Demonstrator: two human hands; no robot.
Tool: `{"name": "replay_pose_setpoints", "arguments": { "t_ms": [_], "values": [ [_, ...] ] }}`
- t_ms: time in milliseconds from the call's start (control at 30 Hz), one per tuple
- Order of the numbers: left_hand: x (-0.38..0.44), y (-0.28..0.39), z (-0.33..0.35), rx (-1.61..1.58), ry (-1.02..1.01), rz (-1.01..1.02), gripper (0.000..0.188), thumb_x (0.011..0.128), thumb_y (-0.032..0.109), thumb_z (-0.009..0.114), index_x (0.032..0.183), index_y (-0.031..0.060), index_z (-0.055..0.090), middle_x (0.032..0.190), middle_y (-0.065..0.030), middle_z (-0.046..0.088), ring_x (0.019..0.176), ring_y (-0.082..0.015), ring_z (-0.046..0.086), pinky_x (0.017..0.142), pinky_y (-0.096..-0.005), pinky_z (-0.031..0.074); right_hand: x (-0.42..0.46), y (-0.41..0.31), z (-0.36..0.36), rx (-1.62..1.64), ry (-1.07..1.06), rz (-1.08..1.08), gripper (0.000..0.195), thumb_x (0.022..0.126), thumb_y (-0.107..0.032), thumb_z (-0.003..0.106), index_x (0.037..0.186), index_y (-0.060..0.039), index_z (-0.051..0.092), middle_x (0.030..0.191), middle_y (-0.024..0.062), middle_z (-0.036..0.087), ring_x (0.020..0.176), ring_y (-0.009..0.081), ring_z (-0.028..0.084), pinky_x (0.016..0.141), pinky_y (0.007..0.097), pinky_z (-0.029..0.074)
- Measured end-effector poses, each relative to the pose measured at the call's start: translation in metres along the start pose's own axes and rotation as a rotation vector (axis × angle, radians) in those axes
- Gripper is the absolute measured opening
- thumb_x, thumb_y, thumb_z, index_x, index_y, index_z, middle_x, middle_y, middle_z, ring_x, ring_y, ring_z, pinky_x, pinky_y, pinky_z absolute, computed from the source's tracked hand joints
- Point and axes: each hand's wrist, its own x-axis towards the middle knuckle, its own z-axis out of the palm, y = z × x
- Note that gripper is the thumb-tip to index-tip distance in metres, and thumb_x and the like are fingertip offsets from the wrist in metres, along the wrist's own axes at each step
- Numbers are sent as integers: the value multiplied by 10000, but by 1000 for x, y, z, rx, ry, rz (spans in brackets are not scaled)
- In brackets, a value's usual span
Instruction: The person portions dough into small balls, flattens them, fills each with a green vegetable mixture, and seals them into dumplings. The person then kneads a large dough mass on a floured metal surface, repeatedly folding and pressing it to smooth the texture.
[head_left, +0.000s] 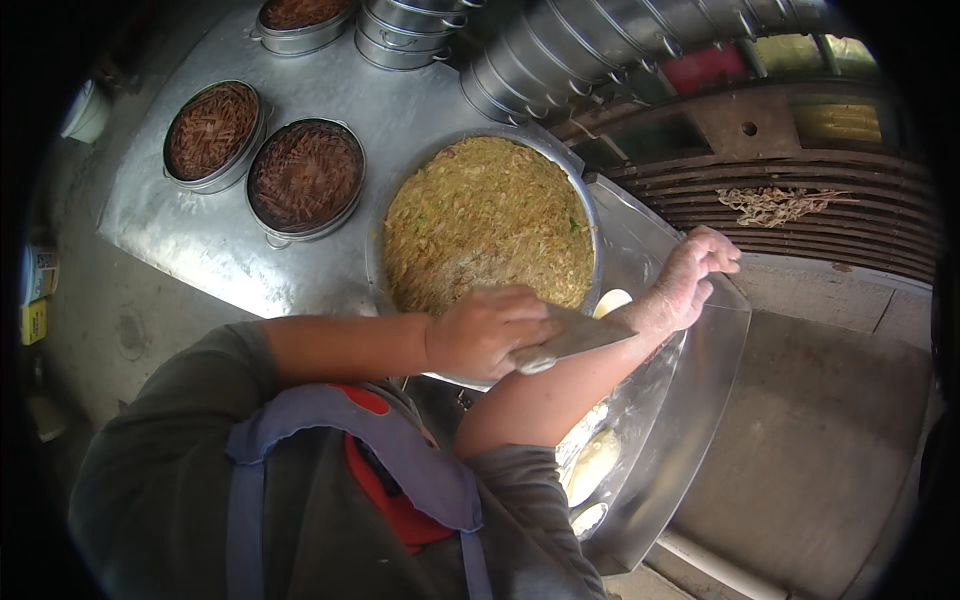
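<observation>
My left hand (495, 330) grips a flat metal dough scraper (589, 334) by its handle end. The blade reaches across to my right forearm, and its far corner overlaps the forearm just below the wrist. Whitish with flour, my right hand (694, 274) is raised past the scraper over the metal-walled worktop, fingers loosely bent and apart, with nothing seen in it. Beyond my left hand is a large round metal basin (592, 202) full of chopped yellow-green filling (487, 217). Pale dough pieces (592, 465) lie on the floured worktop (645, 427), partly hidden by my right arm.
Round metal steamer trays with brown woven liners (304, 176) (212, 131) stand on the metal table (315, 90). Stacked steamers (409, 34) and a long row of them (570, 56) are at the back. Slatted wood (810, 180) borders the right; a white bucket (86, 112) stands at far left.
</observation>
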Motion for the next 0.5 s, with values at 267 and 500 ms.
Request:
{"name": "replay_pose_setpoints", "arguments": {
  "t_ms": [267, 500],
  "values": [
    [24, 12, -11, 186, -46, 88, 385, 638, 63, 699, 1008, -36, 667, 871, -75, 576, 768, -251, 592, 665, -342, 521, 0, -13, -23, -211, 159, -190, 564, 1020, -532, 370, 1112, -34, 619, 1063, 195, 641, 962, 308, 611, 832, 447, 455],
    [20, 19, -9, 306, -149, 185, 343, 679, 164, 629, 968, -15, 671, 885, -61, 559, 846, -218, 568, 630, -323, 490, 4, -28, -53, -454, 182, -367, 548, 1020, -533, 349, 1179, -63, 582, 1051, 156, 632, 888, 258, 597, 716, 393, 459]
  ]
}}
